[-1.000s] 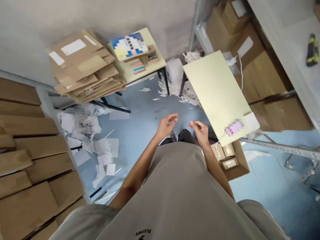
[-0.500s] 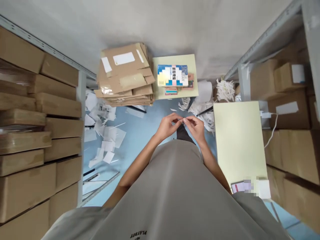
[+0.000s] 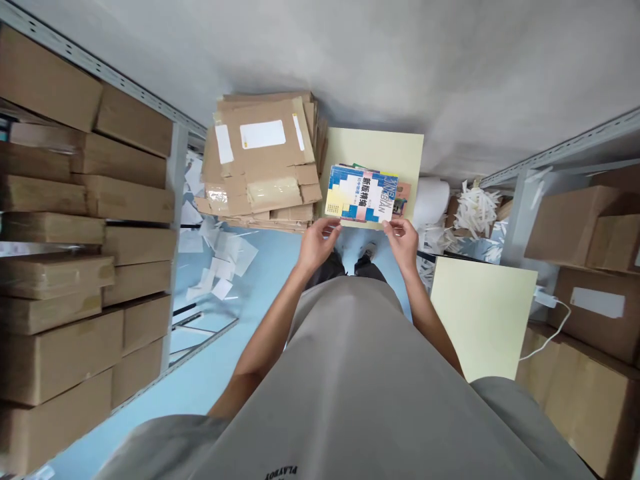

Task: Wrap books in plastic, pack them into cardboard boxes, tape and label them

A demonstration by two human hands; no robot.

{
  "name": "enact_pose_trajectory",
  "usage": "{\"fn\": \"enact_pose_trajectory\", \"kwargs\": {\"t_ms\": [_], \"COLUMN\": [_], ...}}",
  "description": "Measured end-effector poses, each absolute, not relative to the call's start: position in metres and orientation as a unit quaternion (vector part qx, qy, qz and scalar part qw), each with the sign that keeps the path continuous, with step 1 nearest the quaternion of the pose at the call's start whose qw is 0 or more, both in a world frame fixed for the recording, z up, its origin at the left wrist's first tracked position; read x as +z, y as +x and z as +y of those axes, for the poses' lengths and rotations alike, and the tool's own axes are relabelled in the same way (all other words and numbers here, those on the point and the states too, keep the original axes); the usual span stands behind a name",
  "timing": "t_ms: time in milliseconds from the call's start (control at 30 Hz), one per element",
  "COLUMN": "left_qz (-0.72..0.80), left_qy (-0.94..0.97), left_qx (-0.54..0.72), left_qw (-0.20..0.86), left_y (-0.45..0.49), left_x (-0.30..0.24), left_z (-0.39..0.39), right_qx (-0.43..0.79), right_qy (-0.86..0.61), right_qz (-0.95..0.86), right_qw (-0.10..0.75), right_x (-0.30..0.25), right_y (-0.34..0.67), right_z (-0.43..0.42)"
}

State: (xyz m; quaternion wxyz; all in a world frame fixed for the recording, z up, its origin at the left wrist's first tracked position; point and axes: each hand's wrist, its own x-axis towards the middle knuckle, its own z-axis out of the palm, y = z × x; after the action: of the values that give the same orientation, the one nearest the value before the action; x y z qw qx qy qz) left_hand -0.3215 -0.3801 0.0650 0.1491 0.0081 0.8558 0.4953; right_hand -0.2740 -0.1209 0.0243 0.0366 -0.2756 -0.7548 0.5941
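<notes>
A blue, yellow and white workbook (image 3: 361, 193) with large Chinese characters lies over other books on a small pale-yellow table (image 3: 380, 145). My left hand (image 3: 319, 243) is at its near left corner, thumb and fingers closed on the edge. At the near right corner, my right hand (image 3: 403, 241) pinches the edge with its fingertips. Part of a pinkish book (image 3: 403, 195) shows from beneath on the right, and a sliver of green shows behind the workbook. The undersides of my fingers are hidden.
Flattened cardboard boxes (image 3: 267, 160) are stacked left of the table. Shelves of cartons (image 3: 137, 250) stand on the left, with more cartons (image 3: 575, 223) on the right. Another pale table (image 3: 483, 313) is near my right arm. Paper scraps (image 3: 225, 260) litter the floor.
My hands have parted from each other and reached forward to the workbook's near corners. The workbook has shifted towards me over the smaller item in front. My view has tilted and moved.
</notes>
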Motion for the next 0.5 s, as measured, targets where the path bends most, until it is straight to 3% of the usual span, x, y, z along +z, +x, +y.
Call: {"fn": "enact_pose_trajectory", "kwargs": {"t_ms": [133,233,367,500], "left_qz": [0.912,0.916,0.891,0.873], "left_qy": [-0.035,-0.032,-0.006,0.002], "left_qx": [0.393,0.371,0.402,0.422], "left_qw": [0.110,0.149,0.213,0.243], "left_y": [-0.377,-0.414,-0.438,-0.441], "left_x": [0.036,0.018,0.005,-0.005], "left_z": [-0.390,-0.389,-0.385,-0.388], "right_qx": [0.511,0.582,0.650,0.554], "right_qy": [-0.399,-0.417,-0.420,-0.429], "right_qz": [-0.762,-0.697,-0.633,-0.713], "right_qw": [0.001,-0.024,-0.017,0.020], "right_x": [-0.017,-0.031,-0.027,-0.003], "right_y": [-0.301,-0.311,-0.309,-0.300], "right_z": [-0.111,-0.114,-0.113,-0.110]}}
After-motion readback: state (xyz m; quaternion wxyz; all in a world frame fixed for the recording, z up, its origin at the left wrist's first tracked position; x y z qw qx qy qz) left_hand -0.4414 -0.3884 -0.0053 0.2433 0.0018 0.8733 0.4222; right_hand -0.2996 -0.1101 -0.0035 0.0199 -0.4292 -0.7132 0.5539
